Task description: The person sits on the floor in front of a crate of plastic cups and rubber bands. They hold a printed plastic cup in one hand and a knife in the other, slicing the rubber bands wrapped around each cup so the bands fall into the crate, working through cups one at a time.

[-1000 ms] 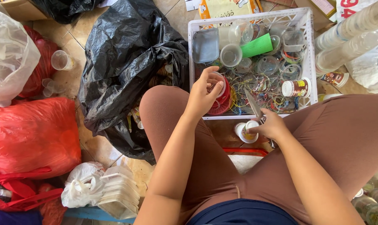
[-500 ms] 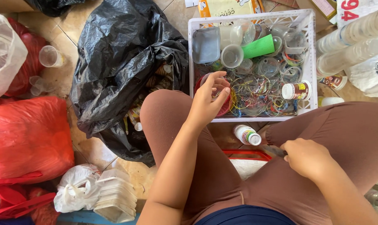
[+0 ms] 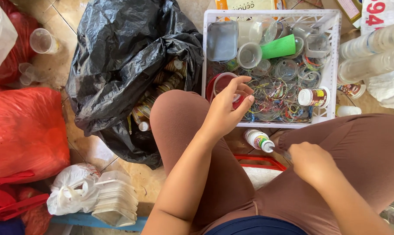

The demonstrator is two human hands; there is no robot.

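Left hand [image 3: 226, 109] hovers half-curled at the near-left corner of the white plastic lattice crate [image 3: 332, 65], pinching something too small to identify. Right hand [image 3: 311, 162] is closed on a thin tool touching the small white label-wrapped bottle [image 3: 258, 140] (unsupported, lying beside the crate's near edge). Risk: the tool could slip and roll the bottle away.

Cluttered white crate [image 3: 334, 65] (black bag [image 3: 123, 61] close left)

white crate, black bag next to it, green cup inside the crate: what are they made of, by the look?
White crate: looks like rigid moulded plastic, matte, with a slotted lattice wall.
Black bag: thin plastic film, glossy; it crumples into sharp folds that catch the light.
Green cup: probably plastic, opaque and matte, with fine ribs along its side; it lies on its side among clear plastic cups, which are see-through and shiny.
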